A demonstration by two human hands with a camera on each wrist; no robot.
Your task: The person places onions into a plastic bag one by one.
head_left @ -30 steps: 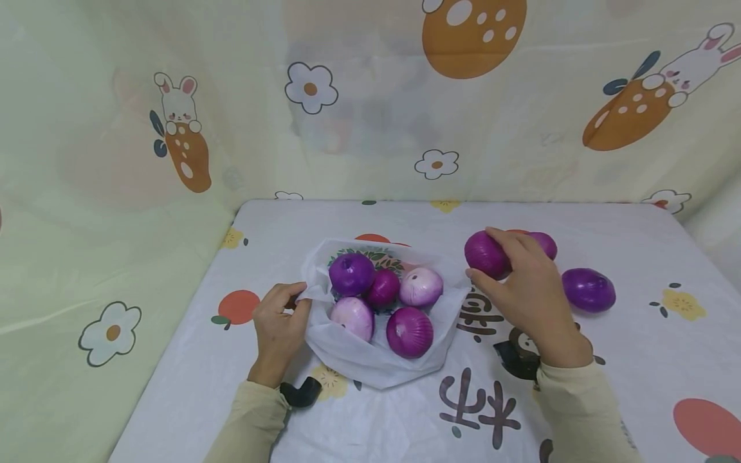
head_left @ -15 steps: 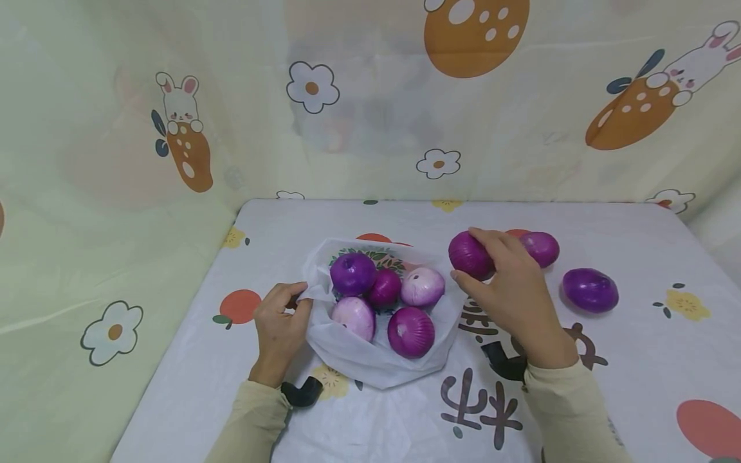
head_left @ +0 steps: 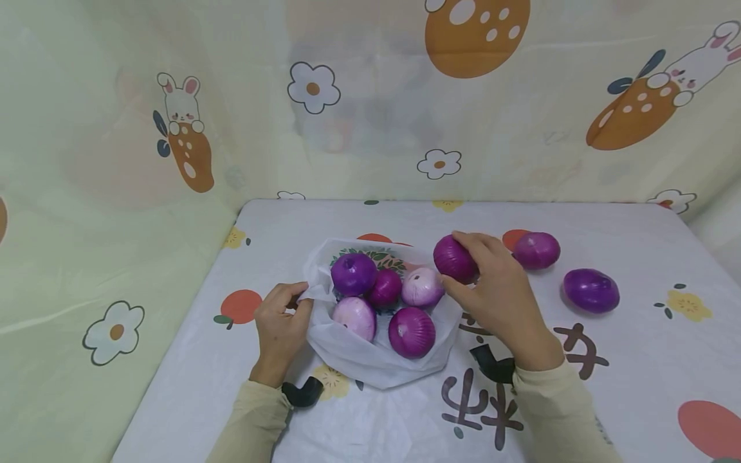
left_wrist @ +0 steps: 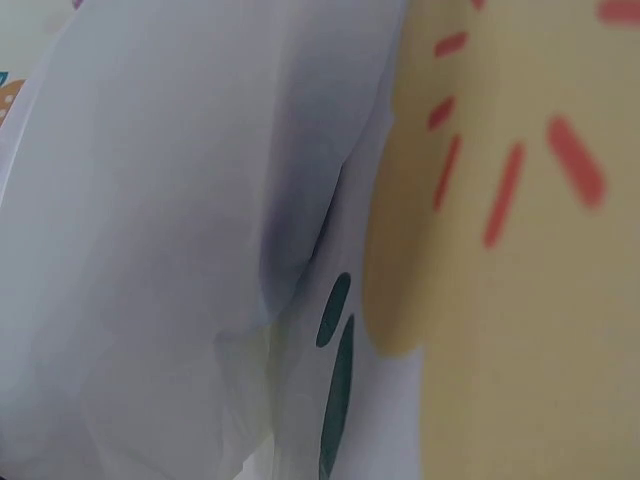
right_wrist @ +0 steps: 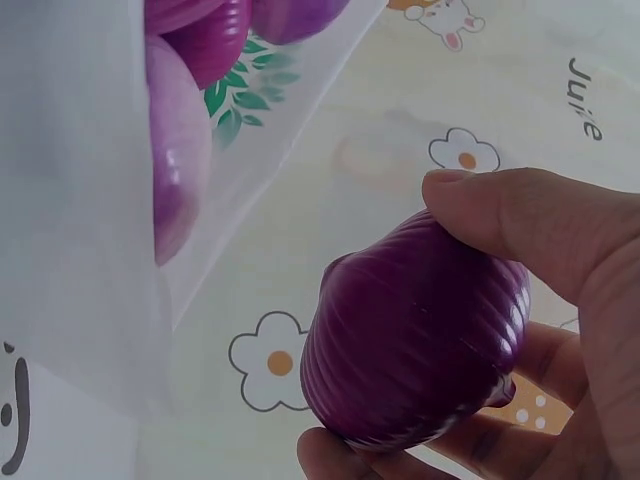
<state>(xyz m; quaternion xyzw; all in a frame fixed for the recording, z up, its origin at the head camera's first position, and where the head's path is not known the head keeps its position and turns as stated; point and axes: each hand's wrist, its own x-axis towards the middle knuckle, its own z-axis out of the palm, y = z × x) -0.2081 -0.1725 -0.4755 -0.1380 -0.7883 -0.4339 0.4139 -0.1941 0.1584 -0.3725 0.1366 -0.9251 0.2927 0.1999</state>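
Observation:
A purple onion (head_left: 453,260) is held between the thumb and fingers of my right hand (head_left: 494,292), at the right rim of a white bag (head_left: 376,368). The right wrist view shows the same ribbed onion (right_wrist: 410,330) gripped from the side, apart from the bag. Several purple and pale onions, such as a ribbed onion (head_left: 411,332) and a pale onion (head_left: 354,318), lie inside the open bag. My left hand (head_left: 282,328) pinches the bag's left rim. In the left wrist view only the bag's white wall (left_wrist: 150,240) and the patterned cloth show; the hand is out of sight.
Two more purple onions lie on the table to the right: one onion (head_left: 537,250) farther back, another onion (head_left: 591,290) nearer. A printed cloth (head_left: 637,386) covers the table. Behind it hangs a patterned curtain (head_left: 370,128).
My right hand has carried the onion leftward, from beside the back right onion to the bag's right rim. The left hand keeps its place on the bag.

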